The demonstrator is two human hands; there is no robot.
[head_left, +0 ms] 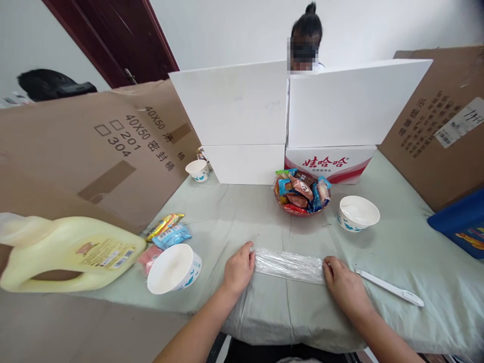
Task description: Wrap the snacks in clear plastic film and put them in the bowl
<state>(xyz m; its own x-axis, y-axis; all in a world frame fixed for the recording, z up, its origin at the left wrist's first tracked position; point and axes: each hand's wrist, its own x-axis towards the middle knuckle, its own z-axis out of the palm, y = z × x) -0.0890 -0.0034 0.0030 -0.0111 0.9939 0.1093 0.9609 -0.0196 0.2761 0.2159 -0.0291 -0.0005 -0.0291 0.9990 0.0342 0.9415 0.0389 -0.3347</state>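
A strip of crinkled clear plastic film point(291, 264) is stretched flat over the cloth near the table's front edge. My left hand point(239, 268) pinches its left end, fingers curled inward. At the opposite end, my right hand point(345, 285) grips the film with thumb and fingers closed. Just right of that hand lies a slim white plastic tool point(391, 288) with a slot in its wider end; its exact kind is unclear. Beyond the film sits a bowl of wrapped snacks point(302, 194), and a white paper bowl point(358, 214) stands to the right of it.
A tilted paper bowl point(174, 269), snack packets point(170, 233) and a pale yellow jug point(71, 254) are on the left. Another paper bowl point(198, 170) stands farther back. White boards point(234, 106) and cardboard point(94, 151) wall the table. A person point(307, 30) is behind; a blue container point(461, 222) stands right.
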